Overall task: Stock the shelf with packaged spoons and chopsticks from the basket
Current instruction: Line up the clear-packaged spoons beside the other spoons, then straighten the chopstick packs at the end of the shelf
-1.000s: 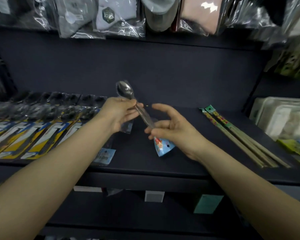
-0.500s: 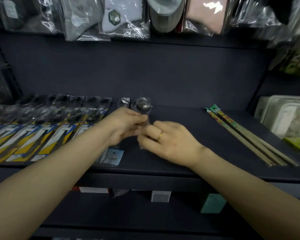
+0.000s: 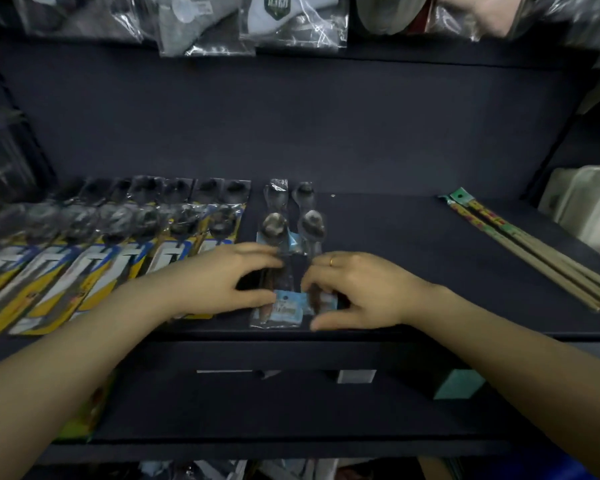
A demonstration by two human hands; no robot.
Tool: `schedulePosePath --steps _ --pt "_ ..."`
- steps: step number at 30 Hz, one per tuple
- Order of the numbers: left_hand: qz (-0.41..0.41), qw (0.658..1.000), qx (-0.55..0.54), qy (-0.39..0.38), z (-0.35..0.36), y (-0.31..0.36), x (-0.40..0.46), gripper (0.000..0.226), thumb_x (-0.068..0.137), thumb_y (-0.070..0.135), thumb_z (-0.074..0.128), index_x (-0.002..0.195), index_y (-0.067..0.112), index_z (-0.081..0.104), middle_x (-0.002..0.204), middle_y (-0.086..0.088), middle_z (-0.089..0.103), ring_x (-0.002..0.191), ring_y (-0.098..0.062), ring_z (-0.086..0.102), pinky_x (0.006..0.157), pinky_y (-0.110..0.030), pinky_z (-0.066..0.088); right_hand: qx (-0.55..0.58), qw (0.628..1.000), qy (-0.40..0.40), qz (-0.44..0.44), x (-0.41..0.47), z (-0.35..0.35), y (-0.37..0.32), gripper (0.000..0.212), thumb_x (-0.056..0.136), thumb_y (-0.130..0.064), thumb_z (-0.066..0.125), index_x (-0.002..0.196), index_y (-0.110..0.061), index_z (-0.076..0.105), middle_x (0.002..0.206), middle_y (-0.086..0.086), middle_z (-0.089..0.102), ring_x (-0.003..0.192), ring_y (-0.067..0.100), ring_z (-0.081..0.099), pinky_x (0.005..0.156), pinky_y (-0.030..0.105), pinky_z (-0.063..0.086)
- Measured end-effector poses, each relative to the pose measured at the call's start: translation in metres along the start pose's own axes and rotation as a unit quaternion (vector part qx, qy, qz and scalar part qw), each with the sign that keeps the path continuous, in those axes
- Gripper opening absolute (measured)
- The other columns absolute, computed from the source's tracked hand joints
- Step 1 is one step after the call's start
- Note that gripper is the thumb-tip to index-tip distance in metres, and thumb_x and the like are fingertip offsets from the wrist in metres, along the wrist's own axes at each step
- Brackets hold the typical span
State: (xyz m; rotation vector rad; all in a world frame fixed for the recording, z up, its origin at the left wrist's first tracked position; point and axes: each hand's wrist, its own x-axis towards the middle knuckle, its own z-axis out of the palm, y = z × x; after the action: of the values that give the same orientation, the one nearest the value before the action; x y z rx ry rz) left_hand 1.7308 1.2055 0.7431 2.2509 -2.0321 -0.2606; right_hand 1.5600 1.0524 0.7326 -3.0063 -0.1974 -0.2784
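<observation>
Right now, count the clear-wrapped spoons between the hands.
4 spoon bowls show: two at the back, two nearer. More may hide under the hands.

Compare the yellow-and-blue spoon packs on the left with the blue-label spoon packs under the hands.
The yellow-and-blue spoon packs have large printed cards; the blue-label spoon packs are mostly clear, with a small blue label at the near end. The first form a long overlapping row, fanned at an angle; the second are few and point roughly straight back. The left hand and right hand touch only the second. Both lie flat on the shelf, bowls toward the back.
</observation>
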Motion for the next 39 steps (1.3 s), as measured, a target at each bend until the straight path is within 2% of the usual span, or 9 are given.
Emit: schedulePosePath --steps 4,7,11,22,27,31,33,36,39 --pt "-0.006 0.998 -0.002 -0.062 0.000 0.001 0.001 0.094 0.059 0.078 0.028 0.143 0.038 0.019 0.156 0.016 0.001 0.142 -0.005 0.011 0.112 -0.022 0.016 0.050 0.991 0.065 0.104 0.000 0.000 0.005 0.073 0.079 -0.071 0.035 0.125 -0.019 0.055 0.118 0.001 0.056 0.108 0.016 0.054 0.088 0.033 0.046" --pt "-0.001 0.997 0.011 -0.073 0.001 0.000 0.004 0.083 0.074 0.069 0.040 0.145 0.034 0.015 0.157 0.014 -0.004 0.144 -0.008 0.005 0.115 -0.028 0.015 0.059 0.976 0.009 0.208 0.005 0.004 0.007 0.090 0.079 -0.071 0.036 0.148 -0.015 0.021 0.156 0.003 0.020 0.143 0.016 0.021 0.116 0.029 0.022" --pt "0.012 0.997 0.030 -0.065 0.004 -0.003 0.006 0.084 0.076 0.069 0.040 0.146 0.031 0.013 0.157 0.012 -0.002 0.144 -0.010 0.003 0.118 -0.031 0.016 0.082 0.958 -0.098 0.258 0.010 0.006 0.005 0.092 0.085 -0.058 0.046 0.150 -0.016 -0.004 0.160 -0.001 -0.004 0.147 0.010 0.001 0.114 0.019 0.004" --pt "0.041 0.995 0.087 -0.027 0.004 -0.002 0.010 0.081 0.079 0.068 0.034 0.145 0.024 0.019 0.156 0.004 0.015 0.142 -0.016 0.012 0.113 -0.034 0.024 0.094 0.946 -0.138 0.279 0.019 0.003 0.010 0.085 0.087 -0.053 0.049 0.150 -0.025 -0.002 0.159 -0.009 -0.006 0.146 0.006 -0.003 0.116 0.021 0.002" --pt "0.044 0.997 0.053 0.036 -0.002 0.003 0.012 0.085 0.073 0.077 0.023 0.136 0.023 0.039 0.144 0.005 0.035 0.132 -0.016 0.030 0.108 -0.034 0.033 0.162 0.924 0.113 0.327 -0.001 -0.001 0.004 0.053 0.097 -0.032 0.038 0.147 -0.017 0.025 0.158 0.000 0.018 0.145 0.009 0.014 0.113 0.017 0.008" --pt "0.079 0.989 0.029 0.123 -0.015 0.029 0.026 0.050 0.086 0.055 0.038 0.116 0.020 0.055 0.120 0.005 0.052 0.113 -0.016 0.050 0.096 -0.037 0.044 0.053 0.904 0.187 0.381 -0.039 -0.010 0.026 0.038 0.092 -0.026 0.055 0.124 -0.006 0.056 0.138 0.010 0.051 0.130 0.021 0.044 0.098 0.017 0.028" --pt "0.111 0.983 0.010 0.146 -0.020 0.050 0.039 0.050 0.082 0.058 0.037 0.108 0.021 0.058 0.112 0.007 0.056 0.103 -0.016 0.055 0.089 -0.039 0.048 0.013 0.876 0.210 0.433 -0.067 -0.020 0.046 0.031 0.090 -0.021 0.057 0.115 -0.003 0.062 0.125 0.015 0.060 0.119 0.029 0.053 0.094 0.024 0.034" --pt "0.139 0.980 0.012 0.144 -0.019 0.090 0.070 0.044 0.085 0.051 0.041 0.113 0.021 0.056 0.119 0.005 0.056 0.106 -0.017 0.055 0.090 -0.041 0.048 -0.032 0.828 0.208 0.519 -0.116 -0.033 0.082 0.029 0.094 -0.015 0.047 0.117 -0.003 0.061 0.125 0.020 0.059 0.116 0.036 0.054 0.093 0.032 0.037" --pt "0.138 0.981 0.002 0.136 -0.013 0.129 0.105 0.038 0.087 0.044 0.046 0.117 0.021 0.054 0.122 0.003 0.054 0.108 -0.018 0.054 0.092 -0.040 0.046 -0.066 0.833 0.124 0.535 -0.161 -0.044 0.117 0.032 0.095 -0.019 0.042 0.116 -0.005 0.062 0.124 0.020 0.059 0.116 0.037 0.052 0.099 0.041 0.041"
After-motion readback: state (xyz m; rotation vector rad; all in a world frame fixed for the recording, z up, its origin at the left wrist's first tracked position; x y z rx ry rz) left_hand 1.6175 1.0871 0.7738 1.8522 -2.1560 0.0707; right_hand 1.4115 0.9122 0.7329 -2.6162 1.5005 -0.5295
